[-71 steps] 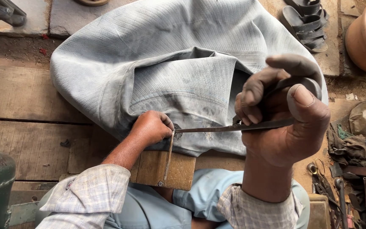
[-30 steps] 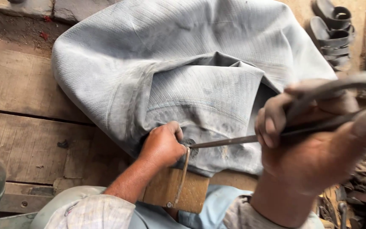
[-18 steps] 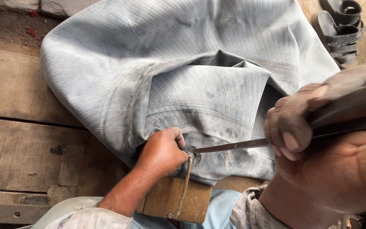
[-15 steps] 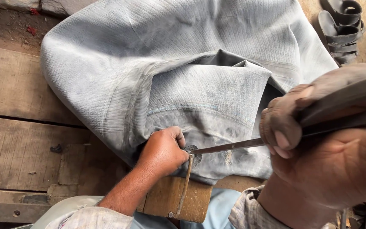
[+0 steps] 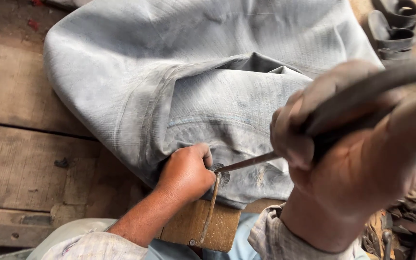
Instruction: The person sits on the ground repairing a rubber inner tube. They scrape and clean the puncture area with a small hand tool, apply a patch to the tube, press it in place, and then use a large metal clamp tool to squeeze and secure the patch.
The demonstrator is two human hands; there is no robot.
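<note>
A large grey ribbed rubber sheet (image 5: 203,72), like a cut inner tube, lies bunched over a wooden block (image 5: 193,226) at my lap. My left hand (image 5: 186,171) presses the sheet's lower edge down on the block and pinches a thin strip (image 5: 210,209) that hangs from the cut. My right hand (image 5: 357,159), raised close to the camera and blurred, grips the dark handles of big metal shears (image 5: 251,162). The blade tips meet the rubber right beside my left fingers.
Worn wooden planks (image 5: 30,159) lie under and left of the sheet. Dark sandals (image 5: 393,29) sit at the top right. Metal tools and scraps (image 5: 400,231) crowd the lower right corner.
The view has closed in on the work. My right hand has risen nearer the camera with the shears, and the blade tips stay at the cut beside my left hand.
</note>
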